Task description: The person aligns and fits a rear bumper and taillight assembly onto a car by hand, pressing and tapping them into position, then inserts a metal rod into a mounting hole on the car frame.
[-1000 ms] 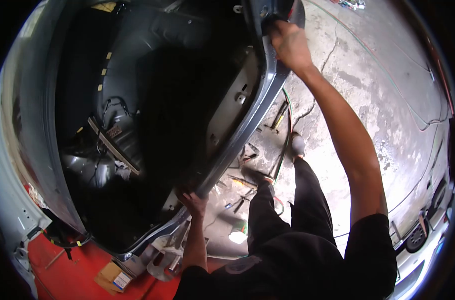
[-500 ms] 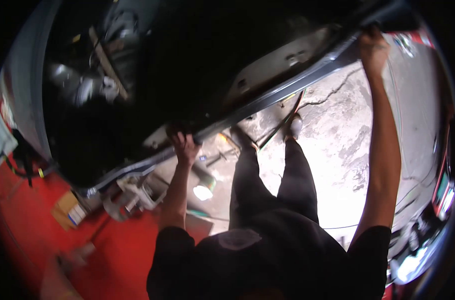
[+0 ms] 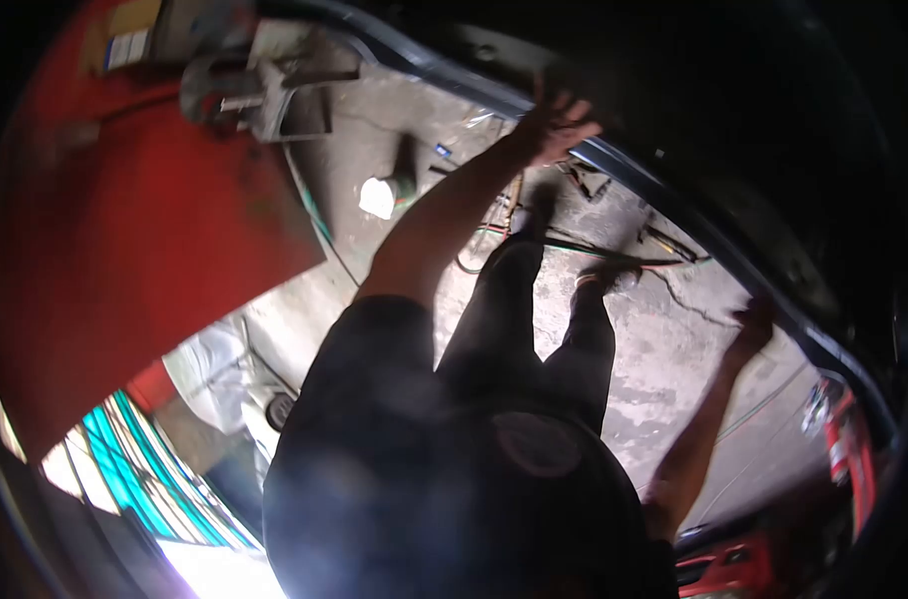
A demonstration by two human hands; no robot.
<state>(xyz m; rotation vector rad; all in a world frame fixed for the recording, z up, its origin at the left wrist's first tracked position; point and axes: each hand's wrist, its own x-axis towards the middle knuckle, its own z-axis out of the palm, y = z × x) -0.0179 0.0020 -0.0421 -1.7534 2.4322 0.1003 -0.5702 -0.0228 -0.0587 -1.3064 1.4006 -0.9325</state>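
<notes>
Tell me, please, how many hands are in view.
2: the left hand on the dark frame, and the right hand, blurred, by its edge farther right.

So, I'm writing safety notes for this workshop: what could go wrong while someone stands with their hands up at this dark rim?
1. The hoses run across the floor close to the feet, so a step could become a trip.
2. The yellow-and-black tool also lies near them and might roll underfoot.
3. The left hand is on the dark rim; if that shifts, it could get pinched.
</notes>
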